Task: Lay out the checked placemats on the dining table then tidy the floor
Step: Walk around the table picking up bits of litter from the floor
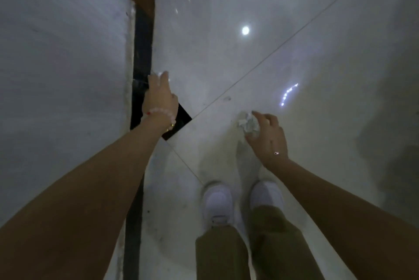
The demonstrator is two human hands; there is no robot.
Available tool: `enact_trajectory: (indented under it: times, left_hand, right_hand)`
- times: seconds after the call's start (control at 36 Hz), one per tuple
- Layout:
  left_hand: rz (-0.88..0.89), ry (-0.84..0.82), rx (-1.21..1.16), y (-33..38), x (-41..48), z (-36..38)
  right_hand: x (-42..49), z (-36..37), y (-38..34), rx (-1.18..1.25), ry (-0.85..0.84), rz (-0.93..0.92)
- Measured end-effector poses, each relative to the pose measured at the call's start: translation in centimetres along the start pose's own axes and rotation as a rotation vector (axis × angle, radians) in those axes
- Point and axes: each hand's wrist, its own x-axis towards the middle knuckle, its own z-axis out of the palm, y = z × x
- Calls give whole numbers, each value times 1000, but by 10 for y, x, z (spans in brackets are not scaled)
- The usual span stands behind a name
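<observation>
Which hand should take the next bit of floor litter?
Left, probably: right hand grips the crumpled paper; left hand is stretched out, though a blurred white bit sits at its fingertips.

Floor [294,52]: glossy pale tiles, with thin dark joints crossing on the diagonal (ceiling lights mirror in the shine).
Black tile [183,118]: small inset where the joints meet.
Dark strip [142,41]: runs along the left edge.
Shoes [217,202]: two white ones, standing side by side.
</observation>
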Motion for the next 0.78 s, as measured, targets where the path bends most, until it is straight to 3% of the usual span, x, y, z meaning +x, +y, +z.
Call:
enact_trajectory:
  times: [0.22,0.44,0.61,0.78]
  left_hand:
    - [-104,50,34,-15,28,23]
    - [-136,-54,124,-20,15,26]
    - [-177,-149,-234,-4,-37,-2]
    - [-261,-240,-467,37,-123,-67]
  right_hand:
    - [33,30,6,7,103,-29]
    - [29,26,7,-9,-33,41]
    - [-22,-22,7,91,-116,162]
    - [-92,-103,-7,217,-46,260]
